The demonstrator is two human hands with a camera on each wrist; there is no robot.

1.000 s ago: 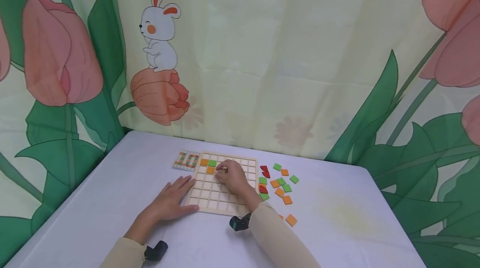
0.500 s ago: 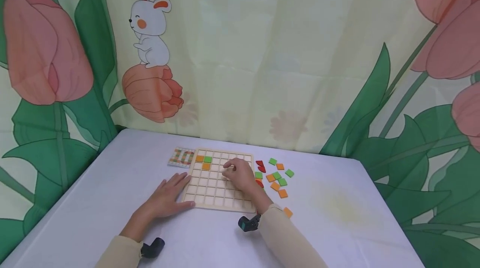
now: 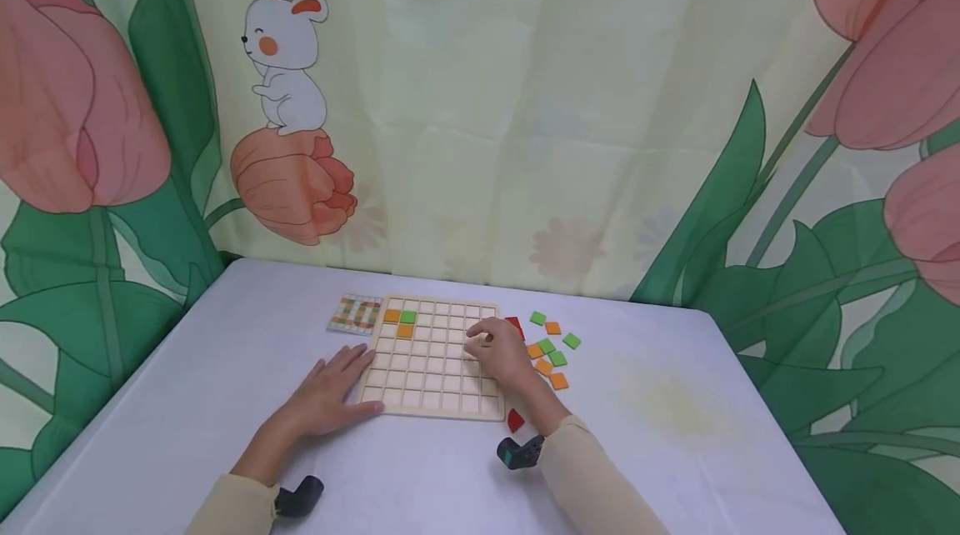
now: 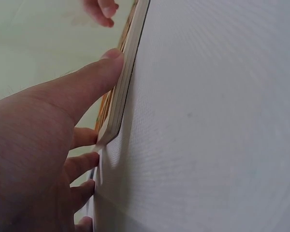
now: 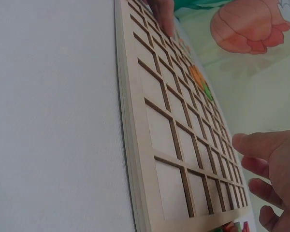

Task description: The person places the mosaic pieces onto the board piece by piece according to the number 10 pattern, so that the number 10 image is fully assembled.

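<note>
My left hand (image 3: 328, 393) rests with fingers spread at the near left corner of a wooden grid board (image 3: 433, 381). Its thumb lies on the board's front edge in the left wrist view. Two orange tiles, one of them this orange tile (image 3: 405, 331), and a green tile (image 3: 408, 317) sit in cells at the board's upper left. Over the board's right side hovers my right hand (image 3: 506, 356), its fingers loosely bent. No piece shows between the fingers and thumb in the right wrist view (image 5: 280, 169).
A pattern card (image 3: 355, 313) lies left of the board, touching or close to its edge. Loose green tiles (image 3: 557, 358), orange tiles (image 3: 558, 381) and red pieces (image 3: 514, 420) lie to the right, some hidden by the right hand. A printed curtain (image 3: 465, 118) hangs behind the table.
My right hand has moved rightward across the board, away from the placed tiles, toward the loose pieces. The left hand stays at the board's corner. The head view has shifted slightly.
</note>
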